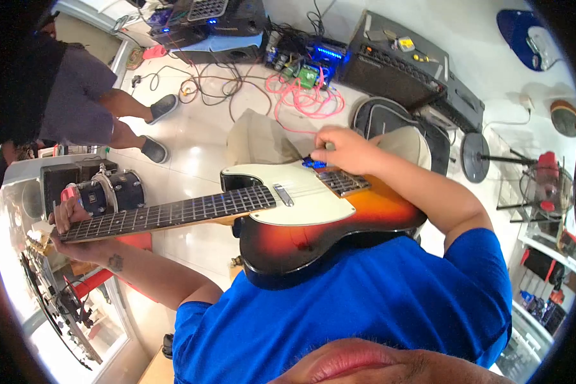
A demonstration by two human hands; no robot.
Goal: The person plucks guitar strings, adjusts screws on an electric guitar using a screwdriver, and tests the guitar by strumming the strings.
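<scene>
Head view: our left hand (68, 213) grips the guitar (294, 216) by its neck (173, 217); right hand (343, 150) half-curled at its far edge, hold unclear; floor (195, 157) beyond.

no lettering, number or brand legible anywhere, tiny markings on the black amplifier (385, 82) at upper right and the dark speaker box (235, 48) at upper left, pale badge on the drum (131, 190) at left, all unreadable

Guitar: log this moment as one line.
guitar: across lap | left hand: wrapped around neck | right hand: near bridge, grip unclear | amplifier: beyond guitar
</scene>
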